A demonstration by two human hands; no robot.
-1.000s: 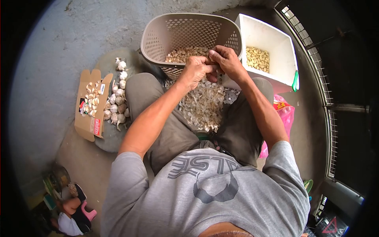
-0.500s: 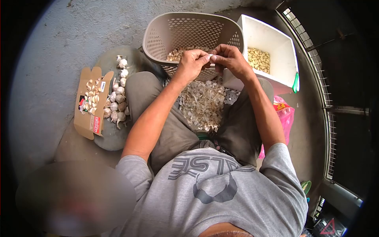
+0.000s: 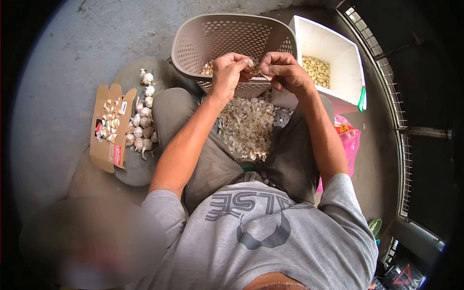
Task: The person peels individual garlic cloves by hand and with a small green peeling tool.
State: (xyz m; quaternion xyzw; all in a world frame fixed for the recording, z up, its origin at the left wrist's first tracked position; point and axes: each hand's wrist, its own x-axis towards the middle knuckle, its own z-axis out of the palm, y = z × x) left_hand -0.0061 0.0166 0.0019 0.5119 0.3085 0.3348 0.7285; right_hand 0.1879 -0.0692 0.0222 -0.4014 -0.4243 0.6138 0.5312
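1. My left hand (image 3: 227, 72) is raised over the near rim of the basket (image 3: 193, 36). Its fingers are curled together, thumb and forefinger pinched on a garlic clove (image 3: 250, 63).
2. My right hand (image 3: 285, 70) sits just beside the left, fingertips nearly meeting it. Its fingers are pinched on a pale bit of skin (image 3: 265, 76) at the thumb tip.
3. The clove is held between both hands, above the basket's near edge, closer to my left fingers.
4. Inside the basket: a layer of unpeeled cloves (image 3: 209, 67), partly hidden by my hands.
5. Right of the basket, touching it: a white box (image 3: 338, 46) holding peeled cloves (image 3: 316, 70).
6. Between my knees, below the hands: a heap of papery skins (image 3: 246, 128).
7. To my left on the floor: a row of whole bulbs (image 3: 143, 121), and beside them an opened carton (image 3: 104, 150) with loose cloves on it.
8. By my right leg: a pink bag (image 3: 348, 140).
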